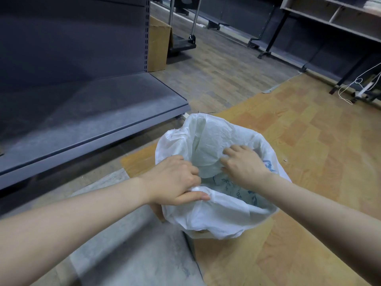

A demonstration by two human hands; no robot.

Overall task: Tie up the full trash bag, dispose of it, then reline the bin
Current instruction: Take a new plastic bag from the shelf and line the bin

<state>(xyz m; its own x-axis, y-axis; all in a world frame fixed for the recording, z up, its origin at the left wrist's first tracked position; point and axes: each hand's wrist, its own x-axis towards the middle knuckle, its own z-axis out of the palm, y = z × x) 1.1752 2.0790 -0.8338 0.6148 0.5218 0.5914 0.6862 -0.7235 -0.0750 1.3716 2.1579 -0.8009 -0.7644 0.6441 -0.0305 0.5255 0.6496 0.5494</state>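
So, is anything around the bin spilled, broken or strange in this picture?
Nothing looks spilled or broken. The white bag lies crumpled over the bin, with the left hand gripping its rim and the right hand reaching inside. The only untidy thing is a loose white cable on the floor, far right.

A thin white bag (214, 217) lines the bin (203, 233), its mouth open and its crumpled rim folded out over the bin's top edge, hiding nearly all of it. Only a tan strip of the bin shows below the plastic at the near side. Faint blue print marks the bag's inner wall. At the far side the film stands up in a loose peak. The bin stands upright on the floor.
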